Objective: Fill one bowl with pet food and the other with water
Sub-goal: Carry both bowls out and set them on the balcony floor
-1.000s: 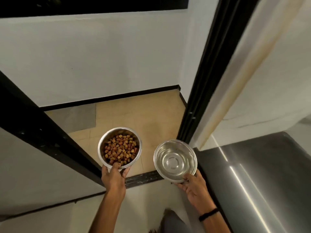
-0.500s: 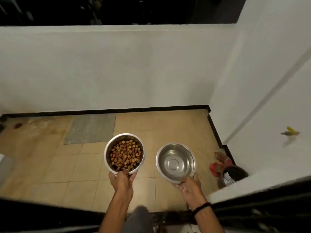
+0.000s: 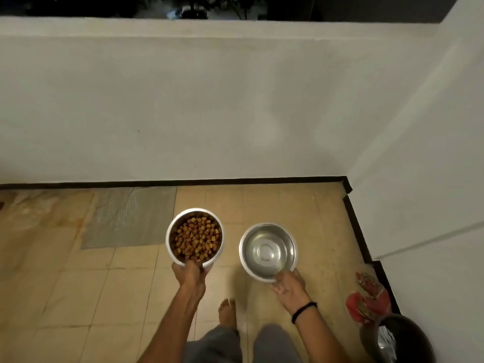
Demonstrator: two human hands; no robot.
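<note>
**Two steel bowls held over a tiled floor**

One round, shiny food bowl (image 3: 170, 247), filled with brown pet food (image 3: 196, 238), is clasped at its near rim by the left grip (image 3: 190, 275). A matching water bowl (image 3: 242, 247), holding clear water (image 3: 267, 251), is pinched at its near rim by the right grip (image 3: 288, 286). Both are held side by side, apart, above beige floor tiles (image 3: 78, 284). One grey ribbed mat (image 3: 131, 218) lies to the left, and one red wrapper (image 3: 366, 305) and one dark pot (image 3: 408, 339) to the right.

Under the food bowl (image 3: 167, 241) in my left hand (image 3: 190, 277) and the other bowl (image 3: 286, 243) in my right hand (image 3: 289, 289), tiled floor (image 3: 125, 284) lies open at centre and lower left. A white wall (image 3: 209, 113) bars the top, a side wall (image 3: 432, 179) the right. A grey mat (image 3: 131, 218) lies centre-left. At lower right, a red bundle (image 3: 366, 302) and a dark pot (image 3: 411, 336), perhaps a bin, crowd the corner.
</note>
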